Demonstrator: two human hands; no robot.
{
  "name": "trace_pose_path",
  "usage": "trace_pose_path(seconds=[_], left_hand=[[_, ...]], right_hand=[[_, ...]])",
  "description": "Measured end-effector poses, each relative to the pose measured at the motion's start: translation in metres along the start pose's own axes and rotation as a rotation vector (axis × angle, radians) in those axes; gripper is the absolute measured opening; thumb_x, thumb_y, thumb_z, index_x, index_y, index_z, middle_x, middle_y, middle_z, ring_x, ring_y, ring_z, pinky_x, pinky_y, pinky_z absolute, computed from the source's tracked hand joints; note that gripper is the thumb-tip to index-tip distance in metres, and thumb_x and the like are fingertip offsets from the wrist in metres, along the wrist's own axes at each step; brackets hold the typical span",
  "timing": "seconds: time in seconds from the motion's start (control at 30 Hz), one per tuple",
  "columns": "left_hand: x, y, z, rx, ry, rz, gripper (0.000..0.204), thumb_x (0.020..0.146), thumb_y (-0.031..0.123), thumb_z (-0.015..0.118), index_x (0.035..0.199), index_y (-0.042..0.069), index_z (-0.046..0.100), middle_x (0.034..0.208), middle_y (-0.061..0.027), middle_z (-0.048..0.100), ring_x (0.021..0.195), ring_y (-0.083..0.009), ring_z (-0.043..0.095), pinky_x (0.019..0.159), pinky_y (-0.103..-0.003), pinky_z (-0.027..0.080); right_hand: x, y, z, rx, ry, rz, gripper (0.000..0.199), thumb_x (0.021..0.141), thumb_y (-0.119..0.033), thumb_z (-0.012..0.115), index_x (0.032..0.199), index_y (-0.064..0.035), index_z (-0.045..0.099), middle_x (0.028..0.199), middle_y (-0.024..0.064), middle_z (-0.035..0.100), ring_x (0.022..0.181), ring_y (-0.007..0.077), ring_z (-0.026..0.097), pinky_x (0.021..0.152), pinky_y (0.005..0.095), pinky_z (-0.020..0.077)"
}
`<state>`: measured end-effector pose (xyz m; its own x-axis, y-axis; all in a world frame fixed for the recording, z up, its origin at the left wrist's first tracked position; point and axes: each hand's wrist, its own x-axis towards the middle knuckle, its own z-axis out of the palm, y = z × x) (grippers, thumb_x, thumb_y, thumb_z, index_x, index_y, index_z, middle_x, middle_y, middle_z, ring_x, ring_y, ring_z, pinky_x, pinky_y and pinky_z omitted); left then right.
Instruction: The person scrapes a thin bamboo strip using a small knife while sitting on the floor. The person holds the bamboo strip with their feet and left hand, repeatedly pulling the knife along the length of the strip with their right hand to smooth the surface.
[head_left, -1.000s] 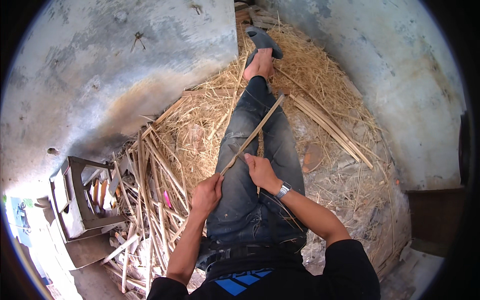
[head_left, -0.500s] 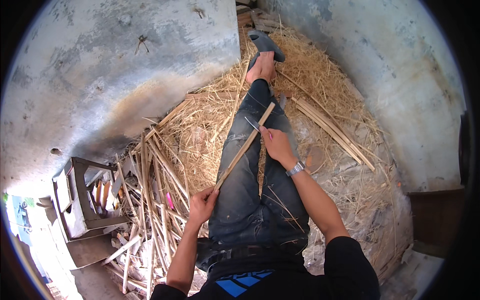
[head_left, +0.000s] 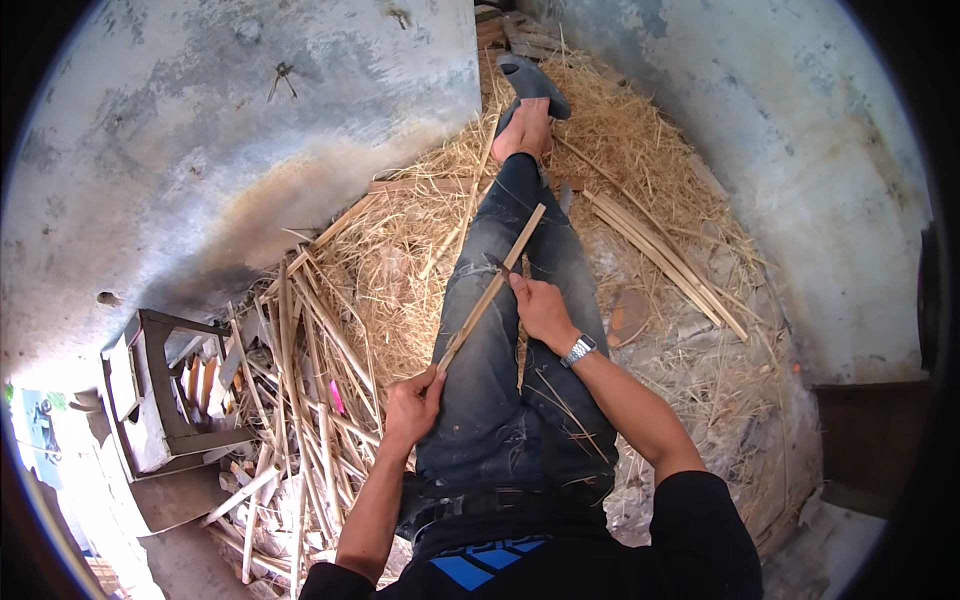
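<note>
A flat bamboo strip (head_left: 478, 312) lies slantwise over my outstretched legs. My left hand (head_left: 411, 408) pinches its near end above my left thigh. My right hand (head_left: 544, 312), with a metal watch (head_left: 578, 350) on the wrist, is closed around a knife, its grip mostly hidden in the fingers. The knife's dark blade (head_left: 498, 264) crosses the strip below its far end and seems to touch it. A thin curl of shaving (head_left: 455, 340) shows along the strip near my left hand.
Split bamboo sticks (head_left: 300, 370) lie heaped at the left beside a broken wooden frame (head_left: 150, 400). More strips (head_left: 665, 260) rest right of my legs. Fine shavings (head_left: 640, 140) cover the ground around my crossed feet. Worn walls (head_left: 260, 130) stand to both sides.
My right hand and the knife have slid a little down the strip toward me. The blade has turned. My left hand keeps its grip, shifted slightly up and right.
</note>
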<state>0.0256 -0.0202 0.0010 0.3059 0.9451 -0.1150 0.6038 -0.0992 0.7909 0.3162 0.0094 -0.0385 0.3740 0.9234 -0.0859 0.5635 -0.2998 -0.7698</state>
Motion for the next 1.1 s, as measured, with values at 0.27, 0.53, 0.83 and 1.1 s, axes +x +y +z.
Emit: trace_pose_path(seconds=[0.27, 0.53, 0.83, 1.1], left_hand=[[0.008, 0.004, 0.006, -0.043, 0.003, -0.032, 0.029, 0.099, 0.020, 0.074, 0.112, -0.006, 0.077, 0.069, -0.0210, 0.069, 0.059, -0.0160, 0.066, 0.059, -0.034, 0.050], [0.008, 0.004, 0.008, -0.036, -0.011, -0.086, 0.030, 0.099, 0.021, 0.074, 0.112, -0.006, 0.076, 0.066, -0.0187, 0.068, 0.056, -0.0146, 0.061, 0.056, -0.034, 0.048], [0.016, 0.013, 0.006, -0.035, 0.006, -0.053, 0.028, 0.099, 0.021, 0.075, 0.110, -0.004, 0.078, 0.075, -0.0213, 0.073, 0.064, -0.0185, 0.071, 0.060, -0.034, 0.053], [0.002, 0.019, 0.017, 0.160, 0.167, 0.175, 0.019, 0.097, 0.020, 0.076, 0.111, 0.009, 0.079, 0.075, -0.0173, 0.069, 0.065, -0.0370, 0.069, 0.060, -0.046, 0.053]], right_hand=[[-0.039, -0.019, 0.011, 0.090, -0.146, -0.046, 0.064, 0.111, -0.045, 0.048, 0.075, 0.0062, 0.063, 0.067, 0.0281, 0.059, 0.064, 0.0476, 0.061, 0.062, 0.0522, 0.0446], [-0.054, -0.024, 0.011, 0.211, -0.303, -0.007, 0.067, 0.111, -0.049, 0.049, 0.077, 0.0076, 0.061, 0.063, 0.0262, 0.056, 0.056, 0.0395, 0.057, 0.062, 0.0484, 0.0455], [-0.035, -0.007, -0.007, 1.003, -0.714, 0.595, 0.058, 0.107, -0.058, 0.055, 0.070, -0.0148, 0.047, 0.057, -0.0072, 0.036, 0.043, 0.0047, 0.031, 0.040, 0.0234, 0.0206], [-0.027, -0.041, -0.003, 0.588, -0.300, 0.124, 0.051, 0.101, -0.043, 0.072, 0.072, -0.0016, 0.067, 0.056, -0.0044, 0.050, 0.047, 0.0060, 0.041, 0.045, 0.0304, 0.0306]])
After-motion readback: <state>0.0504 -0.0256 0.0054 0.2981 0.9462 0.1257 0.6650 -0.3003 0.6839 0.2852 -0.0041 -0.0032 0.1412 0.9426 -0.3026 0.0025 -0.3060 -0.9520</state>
